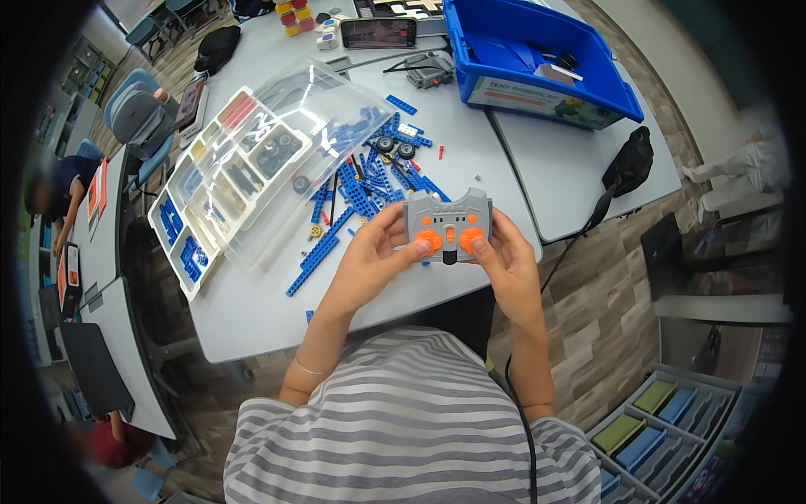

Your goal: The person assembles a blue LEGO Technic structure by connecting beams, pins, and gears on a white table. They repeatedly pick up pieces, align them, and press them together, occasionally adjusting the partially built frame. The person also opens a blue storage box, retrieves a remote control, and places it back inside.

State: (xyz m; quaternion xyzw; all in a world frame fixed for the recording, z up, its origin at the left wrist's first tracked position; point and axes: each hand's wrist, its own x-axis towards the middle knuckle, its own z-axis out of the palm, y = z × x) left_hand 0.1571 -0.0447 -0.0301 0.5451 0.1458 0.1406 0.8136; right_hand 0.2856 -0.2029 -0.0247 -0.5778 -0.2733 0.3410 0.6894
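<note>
A grey remote control with orange dials and buttons is held between my two hands, above the near edge of the white table. My left hand grips its left end, thumb on the left orange dial. Around the right end my right hand is closed, its thumb on the other dial. Just beyond the remote lies a loose heap of blue building beams, mixed with small red and yellow pieces. Two small black wheels rest at the far side of the heap.
Left of the heap sits a compartment tray of sorted parts, with a clear lid leaning over it. A blue bin stands far right, near a grey battery box and a phone. A black pouch lies on the right table.
</note>
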